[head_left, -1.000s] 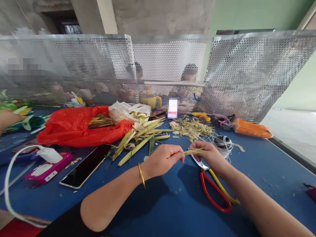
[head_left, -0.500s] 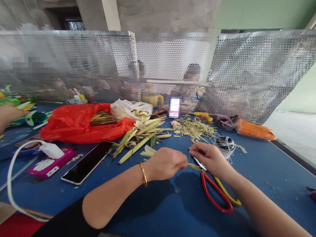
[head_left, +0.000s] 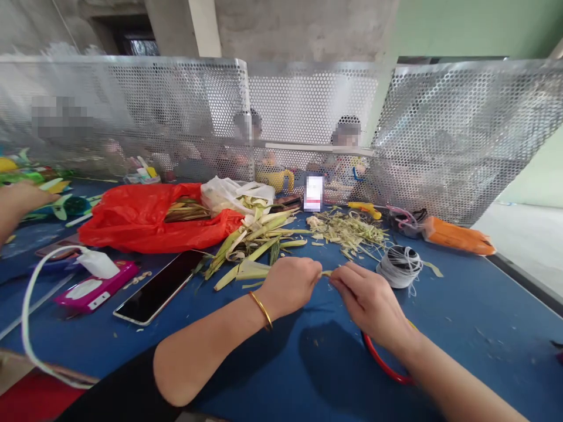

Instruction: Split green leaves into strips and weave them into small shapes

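My left hand (head_left: 289,285), with a gold bangle on the wrist, and my right hand (head_left: 368,302) meet over the blue table (head_left: 461,316). Both pinch a thin pale-green leaf strip (head_left: 326,273) that spans the small gap between them. Fingers of both hands are closed on it. Under my right wrist lie scissors with a red handle (head_left: 382,363), mostly hidden. A spool of white thread (head_left: 399,265) sits just right of my hands. A pile of green leaf pieces (head_left: 253,243) lies just beyond my left hand.
A red plastic bag (head_left: 141,220) with leaves and a white bag (head_left: 229,193) lie at the back. A phone (head_left: 160,287), a pink case (head_left: 94,290) and a white cable (head_left: 26,328) are at left. Leaf scraps (head_left: 347,230) and an orange object (head_left: 457,236) sit right. Perforated metal screens (head_left: 440,135) fence the table; another person's hand (head_left: 20,202) is far left.
My hands have closed in on each other along the strip, and my right hand now covers most of the scissors. The view shifted slightly.
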{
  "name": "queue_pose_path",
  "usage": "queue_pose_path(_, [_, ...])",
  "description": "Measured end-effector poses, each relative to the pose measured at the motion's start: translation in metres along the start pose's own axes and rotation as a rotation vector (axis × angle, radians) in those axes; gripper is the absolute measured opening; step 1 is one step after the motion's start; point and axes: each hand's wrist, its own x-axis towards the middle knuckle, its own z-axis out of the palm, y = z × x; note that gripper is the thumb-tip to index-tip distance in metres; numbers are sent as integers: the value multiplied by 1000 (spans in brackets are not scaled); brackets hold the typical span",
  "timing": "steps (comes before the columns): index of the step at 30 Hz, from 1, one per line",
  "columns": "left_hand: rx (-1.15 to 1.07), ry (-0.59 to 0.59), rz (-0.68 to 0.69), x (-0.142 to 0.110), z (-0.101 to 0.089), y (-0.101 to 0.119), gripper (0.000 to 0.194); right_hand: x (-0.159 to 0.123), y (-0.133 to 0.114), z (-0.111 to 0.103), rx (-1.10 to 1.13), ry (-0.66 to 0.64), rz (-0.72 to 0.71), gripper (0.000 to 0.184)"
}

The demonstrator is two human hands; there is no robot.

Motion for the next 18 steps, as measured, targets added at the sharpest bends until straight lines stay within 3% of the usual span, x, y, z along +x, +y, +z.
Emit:
queue_pose_path(3, [-77, -117, 217, -1, -5, 1, 19, 7, 12, -11, 74, -43, 135, 21])
queue_pose_path(5, [-212, -105, 263, -1, -8, 0, 21, 12, 23, -13, 274, -122, 302, 26])
queue_pose_path(8, [-380, 10, 165, 2, -10, -2, 24, 15, 31, -8, 616, -194, 489, 30])
queue_pose_path(11, [-433, 123, 3, 5, -8, -4, 26, 11, 28, 1, 755, -193, 537, 28])
queue_pose_path(14, [-425, 179, -157, 7, -3, -4, 26, 5, 18, 9, 554, -83, 390, 24])
queue_pose_path(18, [-429, 186, -199, 7, 2, -4, 27, -2, 7, 13, 189, 122, -39, 13])
